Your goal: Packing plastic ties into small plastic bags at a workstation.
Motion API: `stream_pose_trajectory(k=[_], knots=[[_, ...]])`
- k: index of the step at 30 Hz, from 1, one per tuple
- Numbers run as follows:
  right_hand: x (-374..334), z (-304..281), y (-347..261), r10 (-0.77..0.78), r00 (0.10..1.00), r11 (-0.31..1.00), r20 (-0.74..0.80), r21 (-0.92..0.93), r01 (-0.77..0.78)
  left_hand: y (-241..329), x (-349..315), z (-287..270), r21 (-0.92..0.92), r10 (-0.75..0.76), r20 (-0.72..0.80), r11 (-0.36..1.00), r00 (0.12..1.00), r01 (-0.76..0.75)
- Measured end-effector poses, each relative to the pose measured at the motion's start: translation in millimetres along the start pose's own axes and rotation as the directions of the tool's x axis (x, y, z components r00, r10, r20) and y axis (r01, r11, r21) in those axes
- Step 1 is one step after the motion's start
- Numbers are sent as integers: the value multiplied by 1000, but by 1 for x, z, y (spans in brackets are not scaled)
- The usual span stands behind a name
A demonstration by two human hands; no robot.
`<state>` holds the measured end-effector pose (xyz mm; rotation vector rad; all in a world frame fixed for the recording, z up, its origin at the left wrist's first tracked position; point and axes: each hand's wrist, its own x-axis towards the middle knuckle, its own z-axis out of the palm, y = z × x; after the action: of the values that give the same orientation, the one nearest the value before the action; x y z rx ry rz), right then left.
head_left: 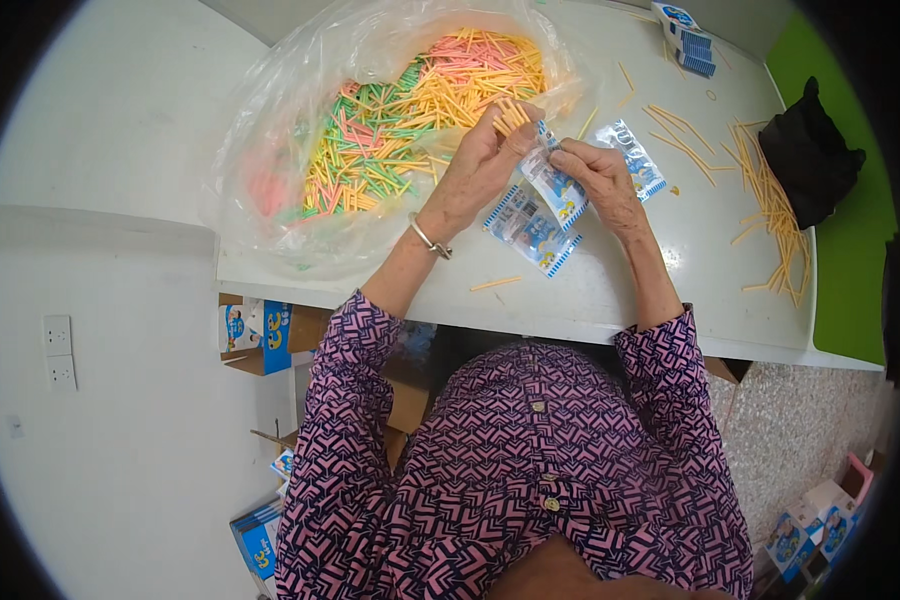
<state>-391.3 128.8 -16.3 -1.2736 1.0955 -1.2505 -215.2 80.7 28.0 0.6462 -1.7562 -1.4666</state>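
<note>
My left hand [472,172], a silver bracelet [430,238] at its wrist, is closed round a small bundle of thin yellow-orange sticks [510,117]. Beside it my right hand [608,188] pinches the upper edge of a blue-and-white packet [558,190], close to the left fingertips. Whether the bundle's lower ends are inside the packet is hidden by the fingers. Beneath lie a second packet [526,232] and, to the right, a third packet [634,160], both flat. Behind my left hand, a big clear plastic bag [260,120] spreads around heaped pink, green and yellow sticks [390,130].
Loose longer sticks [780,225] lie along the right edge, next to a black cloth bag [815,150] by a green panel [850,280]. A stack of packets [692,50] stands at the far right. Under the white table [590,300] are printed boxes [270,335].
</note>
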Motion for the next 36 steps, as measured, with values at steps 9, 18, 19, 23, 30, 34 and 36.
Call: stream_pose_trajectory(k=[9, 18, 19, 23, 30, 34, 36], knots=[[1, 3, -6, -127, 991, 992, -49, -27, 126, 16, -5, -10, 722, 73, 134, 676, 988, -148], [-6, 6, -18, 17, 1000, 973, -1, 230, -16, 16, 4, -13, 433, -17, 87, 901, 996, -23], [-8, 2, -17, 85, 992, 990, 96, 106, -95, 15, 8, -17, 430, -9, 147, 901, 989, -56], [-10, -14, -5, 193, 977, 980, 94, -76, -186, 12, 46, -40, 115, -248, 326, 968, 912, 222], [-6, -14, 0, 110, 994, 994, 17, 13, -110, -73, 118, -72, 946, 142, 256, 166, 956, -278], [-7, -16, -4, 155, 988, 988, 26, -3, -155, -83, 131, -63, 924, 105, 357, -188, 928, -334], [-8, -18, -5, 150, 989, 988, 17, 31, -151, -82, 133, -60, 917, 76, 358, -214, 931, -336]])
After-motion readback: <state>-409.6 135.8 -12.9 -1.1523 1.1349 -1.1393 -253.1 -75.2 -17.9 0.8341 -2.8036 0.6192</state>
